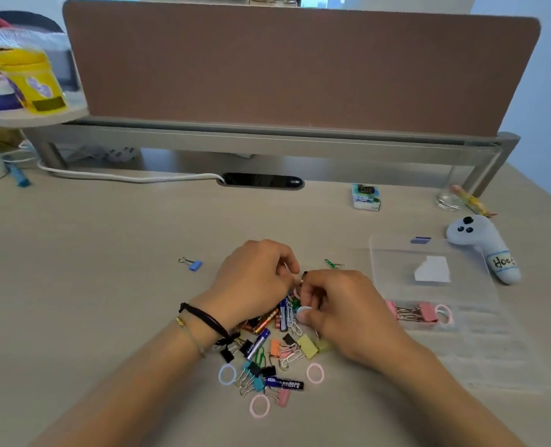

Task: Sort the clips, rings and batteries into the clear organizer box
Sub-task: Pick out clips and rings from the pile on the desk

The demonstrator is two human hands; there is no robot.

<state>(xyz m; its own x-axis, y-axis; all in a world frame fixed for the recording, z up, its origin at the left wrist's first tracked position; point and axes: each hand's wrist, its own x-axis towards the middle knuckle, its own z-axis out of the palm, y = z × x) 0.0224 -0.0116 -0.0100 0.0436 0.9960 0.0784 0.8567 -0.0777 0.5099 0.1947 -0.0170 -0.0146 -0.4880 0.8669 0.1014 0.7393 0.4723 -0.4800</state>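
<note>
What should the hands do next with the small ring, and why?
Probably carry the pale ring that the right hand pinches over to the organizer box, beside the rings already lying there with pink clips.

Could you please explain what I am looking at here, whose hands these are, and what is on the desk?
No machine: one camera worn on a person's head looks down at their two bare hands. On the beige desk lies a mixed pile of coloured binder clips, small plastic rings and batteries. To the right sits the clear plastic organizer box, already holding pink binder clips. The left hand and right hand meet above the pile; the right pinches a pale ring. The left's grip is hidden.
</note>
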